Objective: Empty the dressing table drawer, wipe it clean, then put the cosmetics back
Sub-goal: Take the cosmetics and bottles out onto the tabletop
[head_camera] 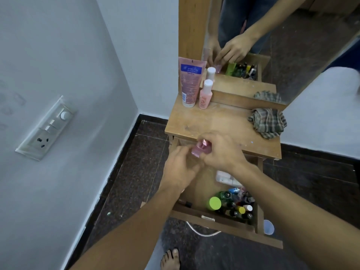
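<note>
Over the drawer's (196, 215) back edge, right hand (220, 151) has its grip clenched around a pink bottle (200, 149); left hand (179, 168) sits just beside it, grip unclear (motion blur). Emptying looks barely started: a tube (190, 82) and small bottle (204, 94) stand on the counter (214, 123), most cosmetics (233, 203) are in the drawer. Cloth (267, 122) lies unused on the counter; wiping and restocking remain.

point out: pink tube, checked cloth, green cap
pink tube (190, 82), head view, middle of its body
checked cloth (267, 122), head view, centre of the folds
green cap (215, 203), head view, top face
</note>
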